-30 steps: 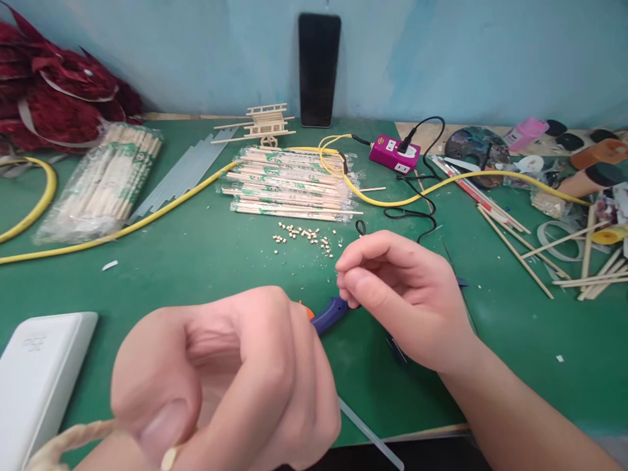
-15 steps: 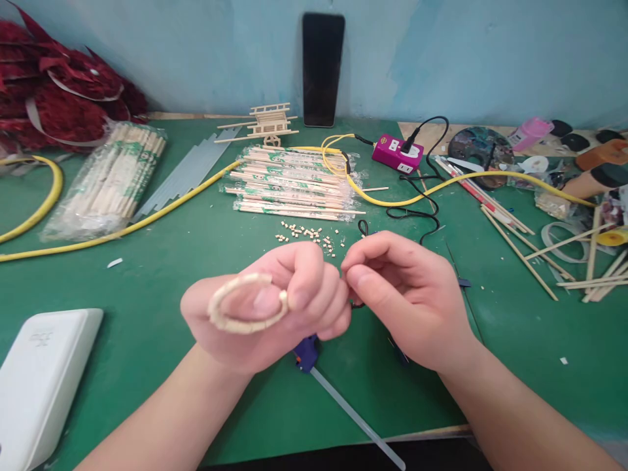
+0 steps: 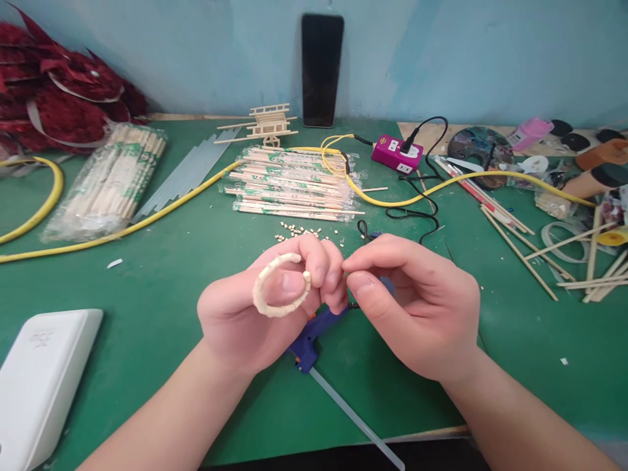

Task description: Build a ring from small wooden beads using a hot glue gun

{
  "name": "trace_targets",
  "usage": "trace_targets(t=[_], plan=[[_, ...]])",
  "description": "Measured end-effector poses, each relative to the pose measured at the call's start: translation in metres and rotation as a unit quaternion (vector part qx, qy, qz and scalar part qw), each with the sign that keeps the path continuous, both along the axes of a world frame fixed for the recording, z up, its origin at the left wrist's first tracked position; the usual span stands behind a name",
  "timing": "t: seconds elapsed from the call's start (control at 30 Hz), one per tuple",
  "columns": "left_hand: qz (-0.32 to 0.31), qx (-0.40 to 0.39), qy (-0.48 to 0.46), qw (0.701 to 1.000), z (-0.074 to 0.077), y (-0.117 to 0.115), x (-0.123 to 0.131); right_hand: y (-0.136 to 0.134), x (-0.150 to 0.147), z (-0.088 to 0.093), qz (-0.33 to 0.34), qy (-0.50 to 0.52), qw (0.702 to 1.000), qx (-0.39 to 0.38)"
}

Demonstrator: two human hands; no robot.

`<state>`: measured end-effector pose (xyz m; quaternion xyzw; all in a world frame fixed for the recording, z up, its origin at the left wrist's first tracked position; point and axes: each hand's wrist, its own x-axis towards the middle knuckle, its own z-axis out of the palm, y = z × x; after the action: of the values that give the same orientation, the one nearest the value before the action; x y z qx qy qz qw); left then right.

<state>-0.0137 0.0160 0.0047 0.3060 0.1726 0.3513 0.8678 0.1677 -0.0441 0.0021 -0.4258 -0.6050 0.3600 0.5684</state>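
Fingers of your left hand (image 3: 265, 333) pinch a pale, segmented wooden open ring (image 3: 259, 294) before you. It has just shifted rightward, so its gap probably lies within easier reach of your right hand (image 3: 417, 311); whether those curled fingers hold anything, I cannot tell. Beneath, a dark-blue plastic glue gun (image 3: 306, 353) rests on the green desk (image 3: 157, 288).

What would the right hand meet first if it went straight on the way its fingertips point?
Most likely the curled fingers of the left hand, which holds the pale open ring; depth is unclear, so they may already touch.
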Motion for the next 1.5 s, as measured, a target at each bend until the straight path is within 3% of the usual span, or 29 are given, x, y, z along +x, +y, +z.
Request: trace_targets(t=[0.43,0.77,0.93,1.1,1.5], plan=[[0.037,0.028,0.014,0.999,0.003,-0.006,0.008,0.000,0.000,0.004,0.000,0.034,0.999,-0.022],[0.036,0.044,0.021,0.998,0.000,-0.007,0.007,0.002,0.002,0.010,0.017,0.064,0.995,-0.081],[0.020,0.018,0.025,0.999,0.000,-0.007,0.006,0.002,0.006,0.006,0.012,0.026,0.999,-0.013],[-0.023,-0.017,0.026,0.999,0.000,-0.005,0.004,0.006,0.011,0.005,0.055,-0.064,0.991,0.099],[-0.122,-0.112,-0.012,0.986,-0.007,-0.002,0.003,0.008,0.012,0.007,0.077,-0.108,0.983,0.127]])
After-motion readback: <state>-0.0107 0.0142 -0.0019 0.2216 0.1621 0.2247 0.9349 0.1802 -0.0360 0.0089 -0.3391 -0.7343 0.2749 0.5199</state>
